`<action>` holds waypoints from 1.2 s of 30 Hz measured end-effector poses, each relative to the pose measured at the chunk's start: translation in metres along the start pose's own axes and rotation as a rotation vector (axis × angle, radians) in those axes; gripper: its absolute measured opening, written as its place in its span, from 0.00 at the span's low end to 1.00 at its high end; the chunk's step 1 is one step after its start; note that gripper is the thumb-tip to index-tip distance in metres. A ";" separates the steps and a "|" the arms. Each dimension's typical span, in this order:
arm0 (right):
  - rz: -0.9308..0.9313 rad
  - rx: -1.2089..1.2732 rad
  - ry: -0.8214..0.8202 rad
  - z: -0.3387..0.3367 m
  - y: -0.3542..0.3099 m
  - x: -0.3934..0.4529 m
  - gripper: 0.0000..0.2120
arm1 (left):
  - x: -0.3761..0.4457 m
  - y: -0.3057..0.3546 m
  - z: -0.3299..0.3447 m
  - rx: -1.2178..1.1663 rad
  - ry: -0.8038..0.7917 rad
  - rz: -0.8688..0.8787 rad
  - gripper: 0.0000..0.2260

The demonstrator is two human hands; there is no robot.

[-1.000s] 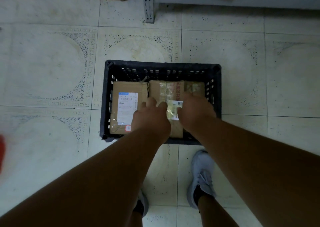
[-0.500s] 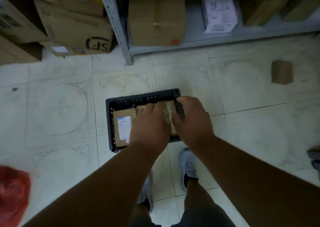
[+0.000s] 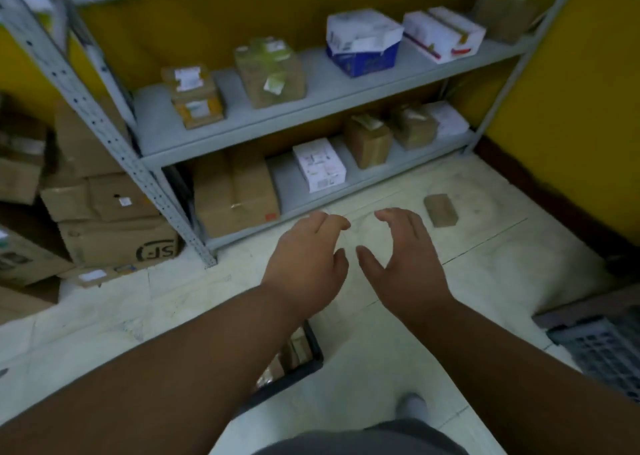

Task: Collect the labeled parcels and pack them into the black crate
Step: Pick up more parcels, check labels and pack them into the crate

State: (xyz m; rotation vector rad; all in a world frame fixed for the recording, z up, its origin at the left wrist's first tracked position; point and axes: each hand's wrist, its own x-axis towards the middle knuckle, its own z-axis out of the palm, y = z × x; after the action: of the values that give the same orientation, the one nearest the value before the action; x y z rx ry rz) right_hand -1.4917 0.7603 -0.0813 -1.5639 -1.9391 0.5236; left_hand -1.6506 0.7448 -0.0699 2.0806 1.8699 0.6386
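Both hands empty, fingers loosely spread; small brown parcel lies on floor ahead-right, nearer right hand than left hand, black crate below forearms

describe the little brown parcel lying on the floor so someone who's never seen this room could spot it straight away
Find the grey metal shelving unit against the yellow wall, then look down at the pale tiled floor in front of its right end. The small brown parcel lies there alone, just beyond the right hand. Unlike the other parcels, it sits on no shelf.
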 end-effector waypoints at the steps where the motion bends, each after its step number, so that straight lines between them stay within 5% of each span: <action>1: -0.006 -0.010 0.021 -0.017 0.011 0.008 0.25 | 0.015 0.020 0.007 -0.010 0.014 0.018 0.17; 13: 0.149 -0.165 0.093 -0.189 0.198 0.088 0.28 | 0.180 0.213 0.136 -0.140 -0.033 0.157 0.16; 26: 0.472 -0.068 -0.053 -0.155 0.359 0.318 0.33 | 0.444 0.196 0.256 -0.037 -0.356 0.304 0.20; 36: 0.710 0.028 -0.069 -0.151 0.466 0.488 0.29 | 0.658 0.191 0.342 -0.222 -0.671 -0.156 0.19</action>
State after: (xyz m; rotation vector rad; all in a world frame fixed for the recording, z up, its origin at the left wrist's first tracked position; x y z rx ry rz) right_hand -1.1143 1.3337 -0.1662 -2.2268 -1.3642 0.8883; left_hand -1.2716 1.4002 -0.1812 1.6943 1.4700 0.0746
